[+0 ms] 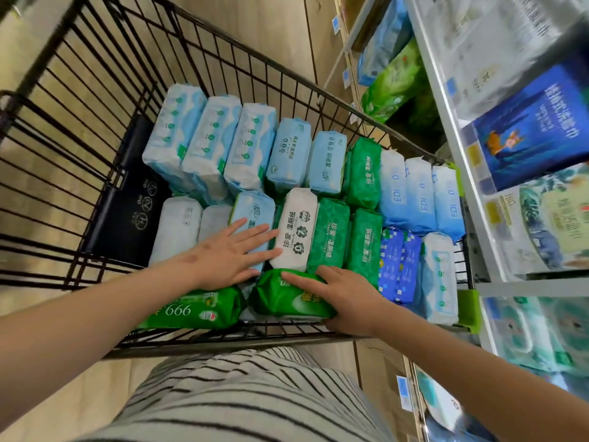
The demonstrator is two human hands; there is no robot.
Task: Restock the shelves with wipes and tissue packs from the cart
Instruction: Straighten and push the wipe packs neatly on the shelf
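Note:
A black wire cart holds several wipes packs in blue, white and green, standing in rows. My left hand lies flat with straight fingers on a light blue pack, its fingertips touching a white pack. My right hand rests on a green pack lying at the cart's near edge, fingers laid over its top and thumb at its near side. Another green pack marked 999 lies to its left.
White shelves run along the right, close to the cart, stocked with blue, green and pale tissue packs. Wooden floor shows to the left and beyond the cart. A black fold-down seat panel stands inside the cart's left end.

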